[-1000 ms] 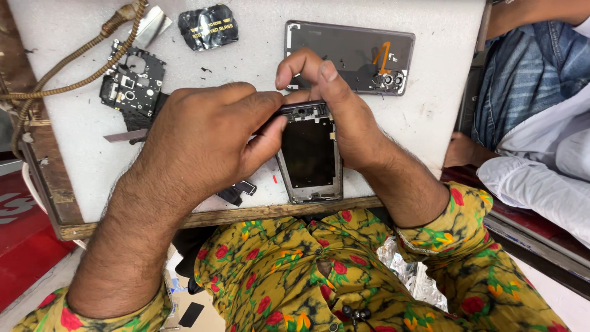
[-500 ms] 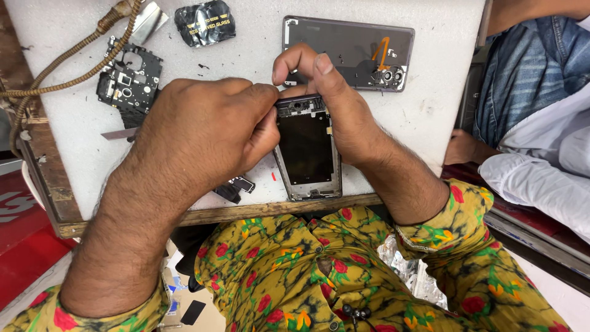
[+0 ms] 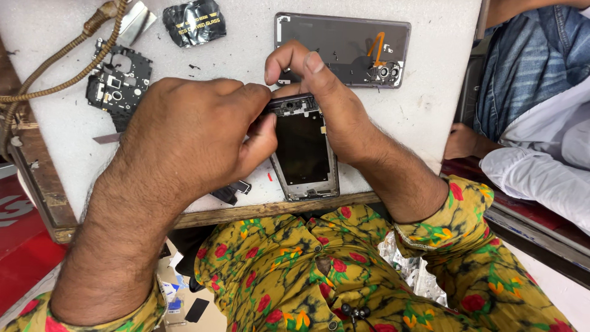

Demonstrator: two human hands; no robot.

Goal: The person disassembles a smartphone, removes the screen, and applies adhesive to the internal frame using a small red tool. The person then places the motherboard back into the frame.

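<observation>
An opened phone frame with a dark inner cavity lies on the white board, near its front edge. My left hand rests over the frame's left side, thumb and fingers pinched at its top left corner; what they pinch is hidden. From the right, my right hand holds the frame's top edge, with fingers curled over it. The phone's grey back cover with camera lenses lies just beyond my right hand.
A black circuit bracket and a crumpled black foil packet lie at the back left. A braided cord runs along the left side. Small dark parts sit near the wooden front edge. Another person's sleeve is at right.
Both hands stay on the phone frame. My left fingers have shifted slightly toward the frame's top left corner; the view has drifted a little.
</observation>
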